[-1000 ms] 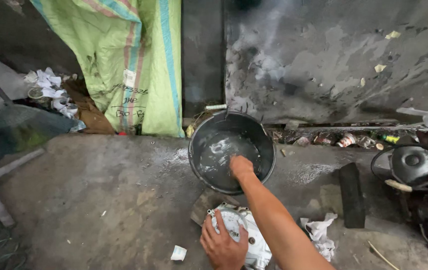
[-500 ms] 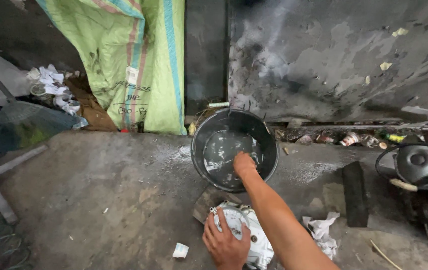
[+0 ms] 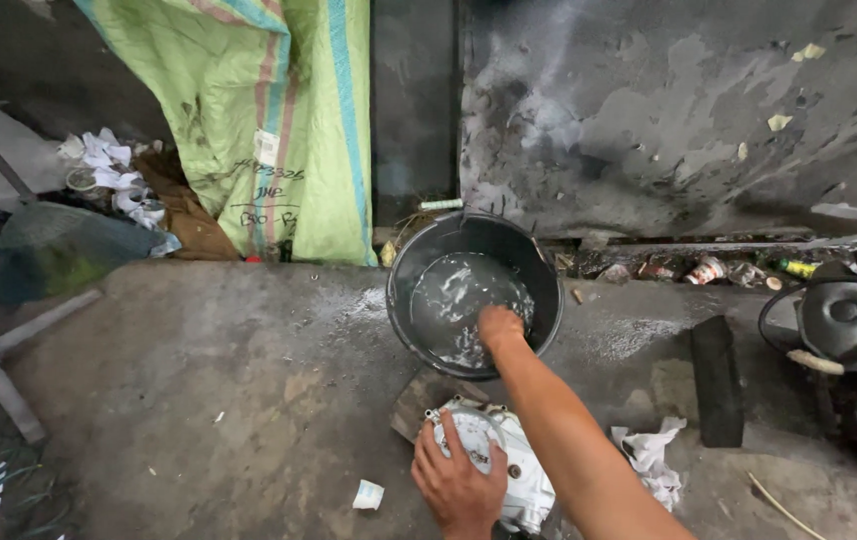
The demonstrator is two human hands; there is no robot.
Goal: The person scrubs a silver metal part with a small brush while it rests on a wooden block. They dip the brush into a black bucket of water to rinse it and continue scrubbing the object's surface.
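A grey, stained concrete floor point(image 3: 199, 380) fills most of the view, wet around the middle. At eleven o'clock a large green woven sack point(image 3: 269, 120) with pink and blue stripes leans against the dark wall. Near the centre, toward one o'clock, stands a round black bucket point(image 3: 409, 300) holding rippled water. The right hand point(image 3: 501, 328) reaches into it at the near rim, fingers dipped in the water and curled; whether it grips anything I cannot tell. At six o'clock lies a silvery metal engine cover point(image 3: 519, 470), resting on the floor just below the bucket. The left hand point(image 3: 459, 485) lies flat on it, fingers spread, pressing rather than clutching. At four o'clock sits a crumpled white rag point(image 3: 649, 455), and at seven o'clock a small white scrap point(image 3: 369, 494)
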